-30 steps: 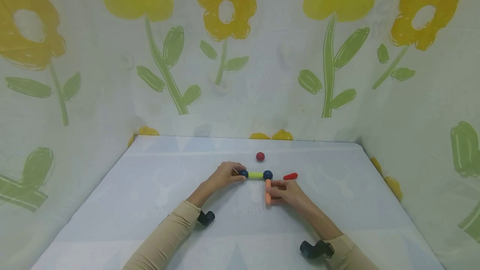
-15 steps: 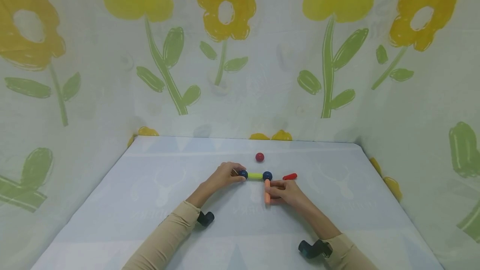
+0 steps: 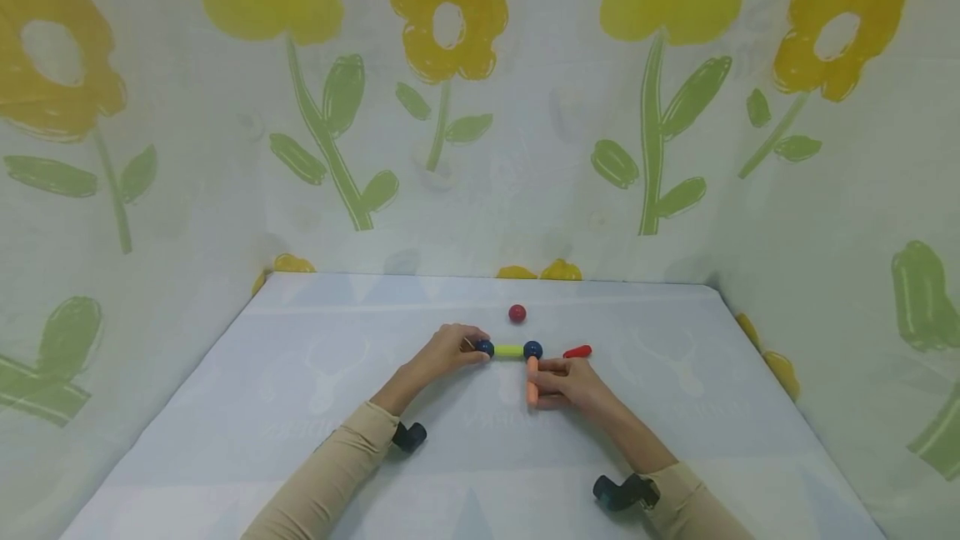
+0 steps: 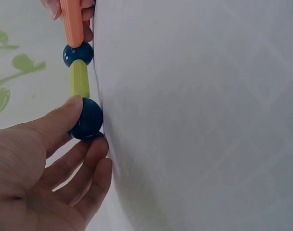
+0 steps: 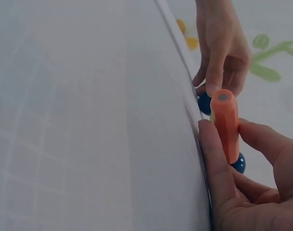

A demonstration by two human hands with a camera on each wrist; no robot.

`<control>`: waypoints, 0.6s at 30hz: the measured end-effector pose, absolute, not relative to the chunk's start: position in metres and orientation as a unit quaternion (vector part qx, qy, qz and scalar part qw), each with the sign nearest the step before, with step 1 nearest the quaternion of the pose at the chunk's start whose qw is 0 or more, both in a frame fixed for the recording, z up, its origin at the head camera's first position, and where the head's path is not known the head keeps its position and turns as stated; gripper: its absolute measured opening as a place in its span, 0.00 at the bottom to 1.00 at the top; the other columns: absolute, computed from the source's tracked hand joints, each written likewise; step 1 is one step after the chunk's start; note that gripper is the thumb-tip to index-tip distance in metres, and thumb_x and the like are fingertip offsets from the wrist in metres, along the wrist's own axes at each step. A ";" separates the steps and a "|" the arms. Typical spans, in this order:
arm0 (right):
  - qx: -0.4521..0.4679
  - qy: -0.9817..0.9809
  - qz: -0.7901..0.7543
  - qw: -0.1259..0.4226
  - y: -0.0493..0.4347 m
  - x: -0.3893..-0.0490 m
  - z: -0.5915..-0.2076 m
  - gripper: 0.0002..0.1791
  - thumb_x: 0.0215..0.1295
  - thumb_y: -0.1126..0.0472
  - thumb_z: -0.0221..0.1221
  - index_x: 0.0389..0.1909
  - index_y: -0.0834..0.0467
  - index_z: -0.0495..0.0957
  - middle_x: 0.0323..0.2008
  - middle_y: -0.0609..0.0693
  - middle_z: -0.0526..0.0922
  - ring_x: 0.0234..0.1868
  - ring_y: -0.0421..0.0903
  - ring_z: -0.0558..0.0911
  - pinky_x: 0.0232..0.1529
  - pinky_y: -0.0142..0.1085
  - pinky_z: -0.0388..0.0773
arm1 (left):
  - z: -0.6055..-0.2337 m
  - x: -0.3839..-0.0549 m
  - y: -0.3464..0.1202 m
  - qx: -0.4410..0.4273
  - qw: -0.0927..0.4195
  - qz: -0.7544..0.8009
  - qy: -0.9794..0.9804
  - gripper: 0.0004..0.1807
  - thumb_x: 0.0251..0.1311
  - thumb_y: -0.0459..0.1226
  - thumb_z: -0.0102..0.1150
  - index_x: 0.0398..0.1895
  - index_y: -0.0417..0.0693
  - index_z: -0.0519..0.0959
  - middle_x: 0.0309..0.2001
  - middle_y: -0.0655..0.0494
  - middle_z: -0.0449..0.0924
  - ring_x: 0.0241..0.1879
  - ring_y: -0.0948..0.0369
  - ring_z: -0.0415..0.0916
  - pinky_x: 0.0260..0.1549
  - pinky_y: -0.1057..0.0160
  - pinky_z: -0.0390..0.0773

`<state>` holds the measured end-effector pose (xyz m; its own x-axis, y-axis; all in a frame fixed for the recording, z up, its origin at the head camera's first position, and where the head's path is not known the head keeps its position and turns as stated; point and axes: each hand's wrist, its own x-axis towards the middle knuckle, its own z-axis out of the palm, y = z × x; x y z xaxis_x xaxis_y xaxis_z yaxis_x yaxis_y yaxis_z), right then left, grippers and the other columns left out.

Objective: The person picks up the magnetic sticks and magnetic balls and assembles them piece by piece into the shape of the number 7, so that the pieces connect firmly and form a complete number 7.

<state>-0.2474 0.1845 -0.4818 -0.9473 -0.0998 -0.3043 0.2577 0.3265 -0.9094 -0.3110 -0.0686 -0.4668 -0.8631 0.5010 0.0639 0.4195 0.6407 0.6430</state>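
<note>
A lime-green rod (image 3: 509,351) lies between two dark blue balls on the table, one at each end. My left hand (image 3: 452,347) pinches the left blue ball (image 4: 88,120) between thumb and fingers. An orange rod (image 5: 225,126) is held in my right hand (image 3: 576,384), thumb on one side and fingers on the other. Its far end touches the right blue ball (image 3: 532,350), so the rods meet at about a right angle. At the rod's near end, a small grey disc (image 5: 222,97) shows in the right wrist view.
A red ball (image 3: 517,313) rests behind the green rod. Right of the joined pieces lies a short red rod (image 3: 577,352), just beyond my right hand. The pale table (image 3: 337,457) is bounded by flower-printed cloth walls (image 3: 510,148) at the back and sides.
Hands and pieces keep the same arrangement. The whole head view has shifted slightly, with everything appearing a few pixels further left.
</note>
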 end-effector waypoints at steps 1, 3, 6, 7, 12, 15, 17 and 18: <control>0.051 0.795 -0.584 0.155 0.184 -0.247 -0.482 0.32 0.59 0.48 0.68 0.59 0.63 0.76 0.49 0.56 0.85 0.40 0.44 0.86 0.46 0.35 0.84 | -0.467 -0.311 -0.069 0.254 0.060 0.338 0.904 0.19 0.59 0.39 0.68 0.53 0.45 0.82 0.46 0.52 0.86 0.38 0.63 0.81 0.42 0.65 0.82; 0.052 0.789 -0.591 0.156 0.184 -0.248 -0.483 0.33 0.59 0.49 0.68 0.60 0.64 0.75 0.50 0.57 0.85 0.41 0.45 0.87 0.45 0.35 0.84 | -0.466 -0.310 -0.069 0.254 0.062 0.337 0.905 0.20 0.59 0.39 0.67 0.54 0.45 0.82 0.46 0.51 0.86 0.38 0.63 0.81 0.42 0.64 0.82; 0.057 0.780 -0.603 0.157 0.184 -0.247 -0.484 0.33 0.59 0.49 0.68 0.60 0.65 0.75 0.50 0.58 0.85 0.42 0.46 0.87 0.44 0.36 0.84 | -0.465 -0.309 -0.068 0.249 0.066 0.337 0.906 0.20 0.59 0.40 0.67 0.55 0.45 0.81 0.47 0.51 0.86 0.39 0.63 0.81 0.43 0.63 0.82; 0.058 0.777 -0.607 0.157 0.183 -0.248 -0.484 0.33 0.59 0.50 0.68 0.60 0.65 0.75 0.50 0.58 0.85 0.42 0.47 0.87 0.43 0.36 0.85 | -0.465 -0.308 -0.068 0.247 0.067 0.337 0.906 0.20 0.59 0.40 0.67 0.55 0.46 0.81 0.47 0.51 0.86 0.39 0.63 0.81 0.44 0.63 0.82; 0.067 0.757 -0.631 0.156 0.183 -0.248 -0.484 0.33 0.57 0.50 0.70 0.60 0.64 0.76 0.48 0.56 0.86 0.41 0.47 0.87 0.41 0.38 0.85 | -0.463 -0.307 -0.067 0.248 0.067 0.338 0.905 0.20 0.59 0.39 0.67 0.55 0.45 0.81 0.46 0.50 0.86 0.40 0.61 0.81 0.44 0.61 0.82; 0.067 0.755 -0.633 0.156 0.183 -0.248 -0.484 0.33 0.57 0.50 0.70 0.59 0.64 0.76 0.48 0.56 0.86 0.41 0.47 0.87 0.41 0.39 0.85 | -0.462 -0.306 -0.067 0.251 0.068 0.334 0.906 0.20 0.60 0.39 0.67 0.55 0.44 0.80 0.46 0.49 0.86 0.40 0.60 0.82 0.44 0.61 0.82; 0.066 0.757 -0.632 0.155 0.183 -0.247 -0.484 0.32 0.57 0.51 0.70 0.59 0.64 0.76 0.48 0.56 0.86 0.41 0.47 0.87 0.41 0.39 0.85 | -0.462 -0.306 -0.067 0.253 0.066 0.329 0.908 0.20 0.60 0.39 0.66 0.55 0.44 0.80 0.46 0.49 0.86 0.40 0.60 0.81 0.44 0.61 0.82; 0.067 0.757 -0.632 0.154 0.183 -0.247 -0.483 0.32 0.58 0.51 0.69 0.59 0.64 0.76 0.48 0.56 0.86 0.41 0.47 0.87 0.41 0.39 0.85 | -0.462 -0.306 -0.067 0.254 0.065 0.325 0.908 0.20 0.60 0.38 0.66 0.55 0.44 0.80 0.46 0.49 0.85 0.39 0.60 0.81 0.43 0.61 0.82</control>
